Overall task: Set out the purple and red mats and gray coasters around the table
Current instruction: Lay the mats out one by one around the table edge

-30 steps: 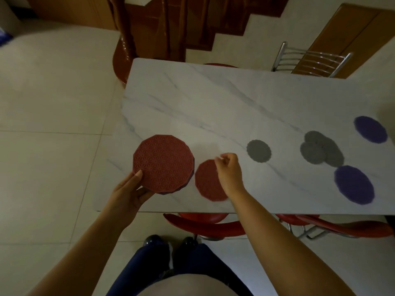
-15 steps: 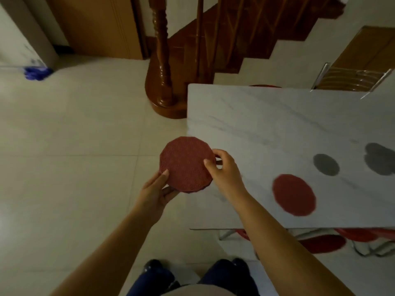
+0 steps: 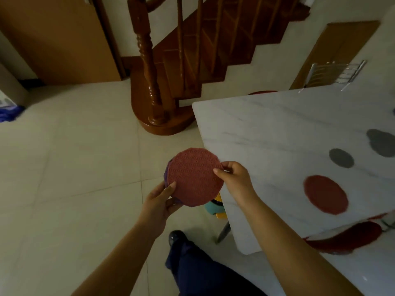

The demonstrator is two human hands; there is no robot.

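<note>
Evidently, the left hand (image 3: 159, 201) gripped the round textured red-topped mat stack (image 3: 194, 178) from beneath, as supply. The right hand (image 3: 235, 178) pinched its rim, presumably to separate one mat.

Home dining area: wooden staircase (image 3: 181, 60), marble table (image 3: 277, 146).

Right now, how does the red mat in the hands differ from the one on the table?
The held mat is over the floor, beside the table; the laid mat lies flat on it. The left hand grips the held mat and the right hand pinches its edge; the laid mat is untouched. A purple mat peeks from under the held mat; none shows under the laid mat. Both are red and roundish.
</note>
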